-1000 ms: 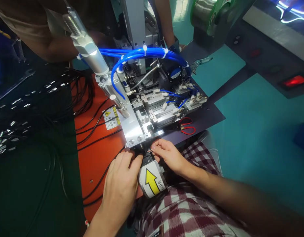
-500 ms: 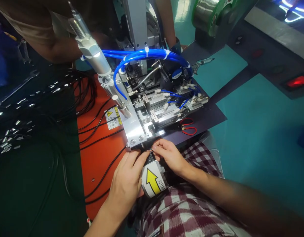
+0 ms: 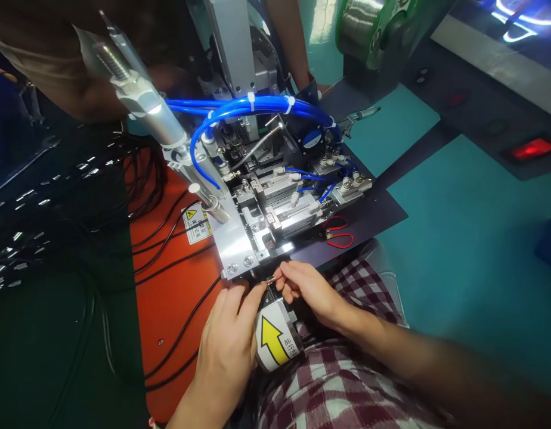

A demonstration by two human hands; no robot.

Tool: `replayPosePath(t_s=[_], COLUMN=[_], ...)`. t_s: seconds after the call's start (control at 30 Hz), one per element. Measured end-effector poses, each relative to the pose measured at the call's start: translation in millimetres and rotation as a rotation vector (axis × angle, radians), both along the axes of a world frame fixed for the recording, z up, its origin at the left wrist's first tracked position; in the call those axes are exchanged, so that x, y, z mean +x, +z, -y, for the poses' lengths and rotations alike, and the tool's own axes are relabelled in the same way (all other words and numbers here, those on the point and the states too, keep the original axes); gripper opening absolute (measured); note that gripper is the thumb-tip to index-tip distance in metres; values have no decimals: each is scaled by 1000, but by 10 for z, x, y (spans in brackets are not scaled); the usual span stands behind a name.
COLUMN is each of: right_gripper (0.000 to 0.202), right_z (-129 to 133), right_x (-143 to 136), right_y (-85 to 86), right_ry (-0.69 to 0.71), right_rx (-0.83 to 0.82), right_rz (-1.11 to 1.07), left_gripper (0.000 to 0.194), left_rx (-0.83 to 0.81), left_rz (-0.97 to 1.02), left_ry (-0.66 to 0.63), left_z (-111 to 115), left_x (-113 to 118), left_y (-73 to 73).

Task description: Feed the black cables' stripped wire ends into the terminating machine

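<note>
Small coloured wires (image 3: 272, 279) show between my fingertips at the front edge of a metal machine (image 3: 275, 220). My right hand (image 3: 309, 289) pinches the wires between thumb and forefinger, its other fingers curled. My left hand (image 3: 233, 328) lies at the machine's front corner, thumb tip at the other end of the wires; whether it grips them is too small to tell. Just below the fingertips is a round part (image 3: 278, 336) with a white label and a yellow arrow.
Red-handled scissors (image 3: 340, 239) lie right of the machine. Black cables (image 3: 181, 328) cross the orange plate (image 3: 168, 298) at left. Blue tubes (image 3: 266, 104) arch over the machine. Another person's arm (image 3: 291, 42) is behind it. A wire spool (image 3: 358, 30) stands at the upper right.
The view has shifted, so the machine sits further left and slightly lower. My right hand has drawn a little away from my left thumb, and more of the coloured wires shows between them.
</note>
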State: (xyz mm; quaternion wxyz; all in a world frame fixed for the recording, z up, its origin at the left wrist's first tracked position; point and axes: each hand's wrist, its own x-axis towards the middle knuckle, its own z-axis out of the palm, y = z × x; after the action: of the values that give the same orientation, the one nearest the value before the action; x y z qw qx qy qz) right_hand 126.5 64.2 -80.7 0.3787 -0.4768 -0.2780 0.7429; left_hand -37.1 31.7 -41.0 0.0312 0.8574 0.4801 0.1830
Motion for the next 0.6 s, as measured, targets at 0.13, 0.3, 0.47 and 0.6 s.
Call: replayPosePath(t_s=[0.13, 0.3, 0.47, 0.6], right_gripper=[36, 17, 16, 29], right_z=[-1, 35, 70, 33], right_x=[24, 17, -17, -14], right_y=[-11, 26, 9, -14], right_ry=[76, 98, 56, 88], right_rx=[125, 285, 290, 175], right_rz=[114, 234, 236, 102], left_gripper=[34, 32, 33, 32], left_rx=[-13, 5, 24, 14], left_rz=[20, 23, 11, 7], left_ry=[12, 3, -9, -16], left_z=[6, -2, -17, -17], left_x=[-15, -22, -33, -36], left_y=[-22, -33, -26, -27])
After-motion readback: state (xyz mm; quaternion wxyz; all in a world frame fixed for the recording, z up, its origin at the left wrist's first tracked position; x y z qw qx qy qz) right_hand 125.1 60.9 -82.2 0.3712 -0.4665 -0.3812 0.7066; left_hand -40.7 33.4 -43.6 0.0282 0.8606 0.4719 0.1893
